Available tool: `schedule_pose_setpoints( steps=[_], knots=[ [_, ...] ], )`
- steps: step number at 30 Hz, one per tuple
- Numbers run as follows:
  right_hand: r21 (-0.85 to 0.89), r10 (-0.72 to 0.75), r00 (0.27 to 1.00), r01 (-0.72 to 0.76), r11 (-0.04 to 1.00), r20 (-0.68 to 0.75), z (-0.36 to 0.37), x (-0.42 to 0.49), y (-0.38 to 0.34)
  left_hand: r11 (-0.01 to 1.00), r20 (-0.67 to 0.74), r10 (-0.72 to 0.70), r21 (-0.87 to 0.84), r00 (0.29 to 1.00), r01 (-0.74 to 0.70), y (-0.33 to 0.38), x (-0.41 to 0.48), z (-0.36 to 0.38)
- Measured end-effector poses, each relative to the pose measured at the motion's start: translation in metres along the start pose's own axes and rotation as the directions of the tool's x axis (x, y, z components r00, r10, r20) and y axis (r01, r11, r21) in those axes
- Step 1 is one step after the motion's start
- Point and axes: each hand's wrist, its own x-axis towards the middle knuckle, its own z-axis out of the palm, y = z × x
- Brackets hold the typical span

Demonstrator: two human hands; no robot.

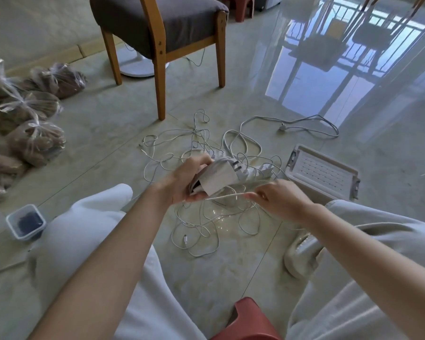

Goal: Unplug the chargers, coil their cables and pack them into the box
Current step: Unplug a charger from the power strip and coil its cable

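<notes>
A red stool (245, 320) shows at the bottom edge between the person's pale-trousered knees, with a cream slipper (302, 251) on the floor to the right and a small clear tub (26, 222) of dark contents to the left. Above the knees the left hand (192, 179) has its fingers curled round a white charger (217, 179), whose prongs point up and away. The right hand (277, 200), just beside it, pinches a thin white cable (227, 196) drawn taut between the two hands. Beneath them a loose tangle of cables (206, 218) sprawls over the tiled floor. Just beyond the charger lies a white power strip (258, 171), its thick cord looping off to a plug (283, 127) lying loose on the floor. To the right sits the cream box (322, 171) with side latches (box or lid, I cannot tell). Farther off stand a wooden chair (162, 28) and, at left, tied plastic bags (35, 141).
</notes>
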Motion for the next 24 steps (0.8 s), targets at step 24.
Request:
schedule_pose_setpoints(
  steps=[24],
  knots=[
    [0.092, 0.111, 0.948, -0.087, 0.992, -0.300, -0.015, 0.016, -0.056, 0.634, -0.401, 0.592, 0.767, 0.699, -0.097, -0.030, 0.020, 0.008]
  ],
)
